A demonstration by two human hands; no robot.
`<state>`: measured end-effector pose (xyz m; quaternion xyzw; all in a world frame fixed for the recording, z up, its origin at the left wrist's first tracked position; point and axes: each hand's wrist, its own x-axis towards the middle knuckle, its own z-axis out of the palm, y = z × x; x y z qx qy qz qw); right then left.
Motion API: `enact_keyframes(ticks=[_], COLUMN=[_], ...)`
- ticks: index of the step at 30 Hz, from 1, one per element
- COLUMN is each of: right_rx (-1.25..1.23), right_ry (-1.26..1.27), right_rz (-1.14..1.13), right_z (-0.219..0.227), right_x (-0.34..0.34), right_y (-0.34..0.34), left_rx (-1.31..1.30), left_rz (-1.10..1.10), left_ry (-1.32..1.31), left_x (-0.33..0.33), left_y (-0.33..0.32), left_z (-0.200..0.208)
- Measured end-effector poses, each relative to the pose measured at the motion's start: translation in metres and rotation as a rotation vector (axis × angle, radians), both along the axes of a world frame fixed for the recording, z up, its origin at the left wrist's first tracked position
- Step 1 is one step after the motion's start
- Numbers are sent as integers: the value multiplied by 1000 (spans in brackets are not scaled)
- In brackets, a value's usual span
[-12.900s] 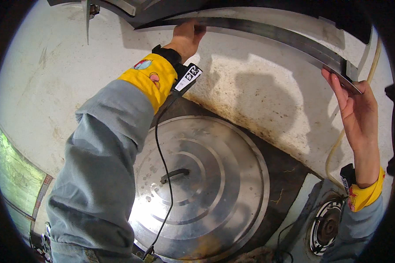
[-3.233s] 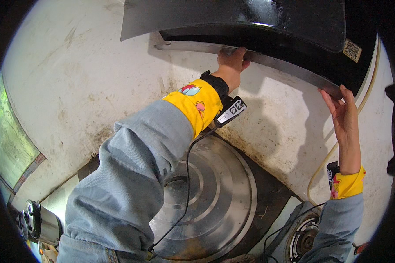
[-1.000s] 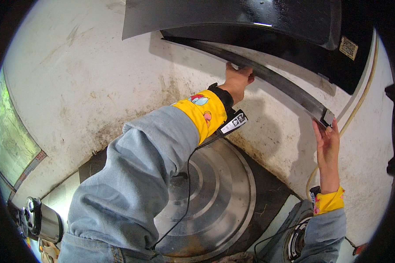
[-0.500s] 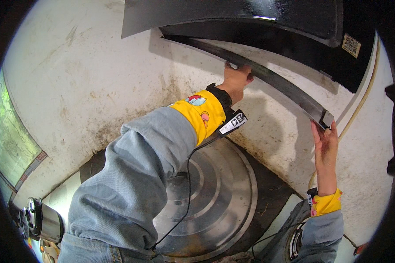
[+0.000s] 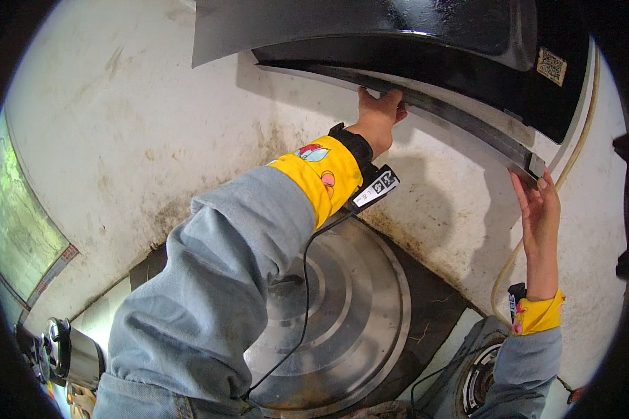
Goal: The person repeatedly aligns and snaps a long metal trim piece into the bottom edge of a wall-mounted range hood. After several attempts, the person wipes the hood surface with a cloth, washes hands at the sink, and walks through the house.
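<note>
Both my hands hold a long, narrow, dark grey trough-like strip [image 5: 461, 120] under a black range hood [image 5: 370, 57]. The strip's left end meets the hood's lower edge, and a narrow gap widens toward its right end. My left hand [image 5: 379, 117] is closed on the strip's lower edge near its middle; some fingertips are hidden behind it. My right hand [image 5: 538, 213] grips the right end from below, thumb and fingers around the squared tip. A small device with a black-and-white label [image 5: 374, 190] and a cable sits at my left wrist.
Below my arms lies a large round metal lid [image 5: 370, 300] on a dark stove surface. A gas burner [image 5: 479, 380] is at lower right, a steel cooker [image 5: 84, 356] at lower left. A beige hose [image 5: 579, 157] runs down the stained white wall [image 5: 168, 119].
The strip's right end has moved up and slightly right with my right hand, narrowing the gap to the hood. My left hand has risen slightly, still on the strip.
</note>
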<state>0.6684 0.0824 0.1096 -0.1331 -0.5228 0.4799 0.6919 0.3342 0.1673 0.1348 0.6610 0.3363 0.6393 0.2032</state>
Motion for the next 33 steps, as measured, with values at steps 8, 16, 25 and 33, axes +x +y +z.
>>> enact_keyframes(ticks=[8, 16, 25, 33], right_rx=[47, 46, 64, 53], right_ry=[-75, -104, -136, -95], right_rz=[-84, -121, -121, -112], right_z=[5, 13, 17, 8], right_x=[-1, 8, 10, 9], right_y=[-1, 5, 9, 5], left_rx=[323, 320, 522, 98], left_rz=[111, 158, 184, -124], left_ry=[240, 367, 517, -152], left_x=[-7, -14, -23, 8], left_y=[13, 25, 38, 7], left_z=[-8, -10, -23, 2])
